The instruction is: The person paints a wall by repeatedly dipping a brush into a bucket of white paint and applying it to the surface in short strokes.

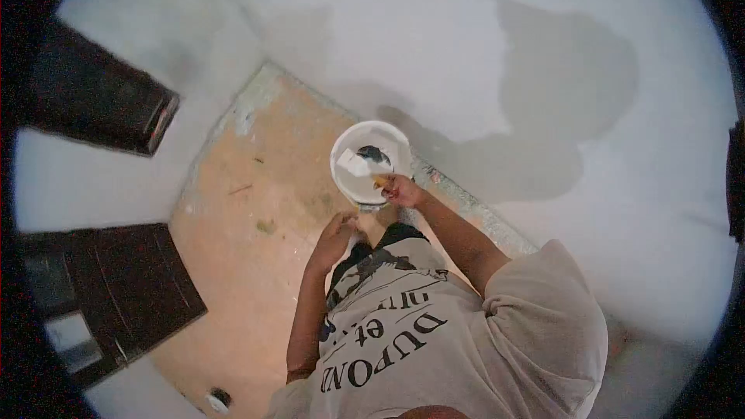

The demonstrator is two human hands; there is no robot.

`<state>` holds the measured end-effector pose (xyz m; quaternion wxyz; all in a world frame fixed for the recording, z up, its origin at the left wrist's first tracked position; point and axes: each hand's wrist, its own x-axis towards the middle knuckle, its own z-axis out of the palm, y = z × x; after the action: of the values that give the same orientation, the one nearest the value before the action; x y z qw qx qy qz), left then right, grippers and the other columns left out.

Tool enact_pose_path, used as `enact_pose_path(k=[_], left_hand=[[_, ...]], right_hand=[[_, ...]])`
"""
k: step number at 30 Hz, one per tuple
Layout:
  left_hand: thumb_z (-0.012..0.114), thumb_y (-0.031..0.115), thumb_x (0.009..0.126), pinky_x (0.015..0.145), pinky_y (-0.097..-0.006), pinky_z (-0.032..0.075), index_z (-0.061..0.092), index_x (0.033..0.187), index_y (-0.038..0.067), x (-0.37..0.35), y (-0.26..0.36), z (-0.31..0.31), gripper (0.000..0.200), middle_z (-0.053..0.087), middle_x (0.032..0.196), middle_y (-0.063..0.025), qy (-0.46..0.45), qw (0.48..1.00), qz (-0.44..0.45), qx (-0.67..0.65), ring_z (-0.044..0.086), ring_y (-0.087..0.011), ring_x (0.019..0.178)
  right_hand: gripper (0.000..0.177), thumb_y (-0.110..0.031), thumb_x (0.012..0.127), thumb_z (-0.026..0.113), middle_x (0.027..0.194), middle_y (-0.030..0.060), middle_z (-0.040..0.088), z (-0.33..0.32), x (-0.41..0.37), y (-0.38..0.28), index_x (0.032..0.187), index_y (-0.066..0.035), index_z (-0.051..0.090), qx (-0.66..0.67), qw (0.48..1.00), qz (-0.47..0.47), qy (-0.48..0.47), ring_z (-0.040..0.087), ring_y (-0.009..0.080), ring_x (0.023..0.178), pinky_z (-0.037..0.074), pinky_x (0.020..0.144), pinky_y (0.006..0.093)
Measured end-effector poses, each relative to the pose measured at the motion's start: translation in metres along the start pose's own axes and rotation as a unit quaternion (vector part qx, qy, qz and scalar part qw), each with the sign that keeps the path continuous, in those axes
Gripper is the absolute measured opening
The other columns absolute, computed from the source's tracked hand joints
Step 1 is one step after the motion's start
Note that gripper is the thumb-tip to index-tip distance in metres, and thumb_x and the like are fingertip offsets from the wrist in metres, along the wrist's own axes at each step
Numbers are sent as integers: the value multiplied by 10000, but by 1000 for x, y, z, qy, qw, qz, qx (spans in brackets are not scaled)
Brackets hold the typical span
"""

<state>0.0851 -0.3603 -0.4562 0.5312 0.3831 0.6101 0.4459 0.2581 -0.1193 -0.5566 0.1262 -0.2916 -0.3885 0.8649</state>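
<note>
Two hands work at a white bucket [335, 177] on the floor [248, 217].
The left hand [335, 234] curls just below the bucket; whether its grip holds anything, I cannot tell. Up and to the right of it, the right hand [400, 188] has its grip clenched on a yellow-handled tool [355, 163], whose white blade reaches left of that grip into the bucket.

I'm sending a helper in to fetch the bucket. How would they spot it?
Find the bare orange-brown floor where it meets the white wall. The bucket stands at that edge, just ahead of the person's right hand, which holds a tool dipped in it. It is the only round white container, with white paste and a dark patch inside.
</note>
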Motion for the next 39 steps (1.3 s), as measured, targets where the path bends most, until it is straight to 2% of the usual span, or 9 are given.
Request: enact_pose_path(k=[8, 12, 14, 19, 22, 23, 27, 34, 39], left_hand=[[455, 487, 1013, 981, -414, 441, 348, 1467, 45, 34, 37, 24, 643, 439, 1437, -157, -8, 997, 19, 81, 482, -270, 1278], [411, 425, 1044, 963, -393, 458, 367, 1445, 41, 37, 65, 31, 557, 504, 1330, -133, 1, 997, 78, -29, 532, -237, 1198], [422, 345, 1054, 860, -274, 475, 458, 1351, 1, 30, 70, 20, 456, 591, 1134, -96, -6, 987, 112, -113, 580, -162, 1021], [452, 206, 1044, 838, -264, 492, 478, 1302, -21, 10, 140, 20, 344, 597, 1077, -81, 85, 978, 117, -153, 578, -109, 940], [457, 209, 1041, 835, -272, 486, 503, 1284, -27, 25, 155, 24, 342, 606, 1090, -86, 104, 982, 157, 6, 581, -123, 945], [466, 209, 1036, 834, -283, 480, 549, 1236, -28, 27, 161, 29, 321, 623, 1076, -86, 83, 985, 150, -18, 590, -137, 953], [481, 223, 1032, 824, -302, 487, 607, 1152, -7, 35, 168, 49, 289, 661, 1016, -88, 91, 989, 99, -62, 613, -148, 928], [507, 185, 1024, 798, -304, 509, 626, 1132, -15, 59, 177, 33, 257, 679, 951, -91, 39, 988, 147, 10, 635, -147, 854], [438, 148, 1048, 721, -265, 507, 606, 1133, -12, 59, 214, 41, 247, 650, 921, -54, -1, 993, 101, -64, 600, -106, 779]], right_hand=[[499, -152, 858, 718, 1047, 42, 622, 88, -81, -24, 1287, -46, 486, 61, 985, -131, -96, 577, 106, 746, 454, 576, 224], [450, -232, 891, 721, 950, -6, 599, 139, -100, -40, 1245, -73, 493, 81, 969, -203, -118, 577, 89, 754, 448, 615, 216], [446, -234, 886, 724, 936, -10, 596, 163, -95, -42, 1244, -91, 498, 129, 958, -197, -163, 576, 79, 755, 446, 612, 216], [442, -135, 936, 664, 1006, 33, 608, 198, -92, -77, 1312, -51, 447, 141, 980, -141, -27, 589, 112, 821, 485, 666, 243], [390, -98, 965, 616, 1120, 56, 576, 189, -96, -87, 1300, -43, 425, -26, 975, -214, 61, 580, 126, 950, 512, 778, 270], [372, -48, 959, 598, 1182, 75, 522, 181, -100, -82, 1284, -46, 417, -68, 971, -216, 75, 537, 168, 1106, 466, 944, 315], [504, 115, 883, 539, 1323, 161, 393, 184, -113, -72, 1324, -37, 348, -245, 891, -370, 93, 407, 279, 1305, 345, 1082, 382], [636, 183, 844, 534, 1436, 161, 348, 194, -116, -89, 1382, -54, 293, -368, 831, -382, 166, 370, 229, 1353, 333, 1096, 353], [598, 114, 836, 643, 1425, 150, 429, 181, -130, -119, 1371, -42, 426, -387, 800, -425, 171, 582, 202, 1038, 516, 882, 309]])
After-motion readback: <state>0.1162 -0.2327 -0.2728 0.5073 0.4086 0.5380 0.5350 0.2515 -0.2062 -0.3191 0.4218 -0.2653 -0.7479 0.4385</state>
